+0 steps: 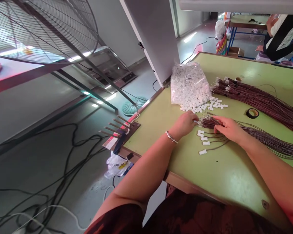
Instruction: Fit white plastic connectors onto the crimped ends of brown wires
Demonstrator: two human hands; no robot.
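Observation:
My left hand is closed in a pinch on a small white plastic connector, mostly hidden by the fingers, at the terminal ends of a bundle of brown wires. My right hand lies over the same bundle, its thumb and fingers closed on a wire near the metal-tipped ends. Just below the hands, several wires end in white connectors on the green table. Loose white connectors spill from a clear plastic bag beyond my left hand.
A second bundle of brown wires lies farther back, with a roll of black tape in front. A pronged holder sits at the table's left edge. A large fan stands left; cables cross the floor. Another person sits behind.

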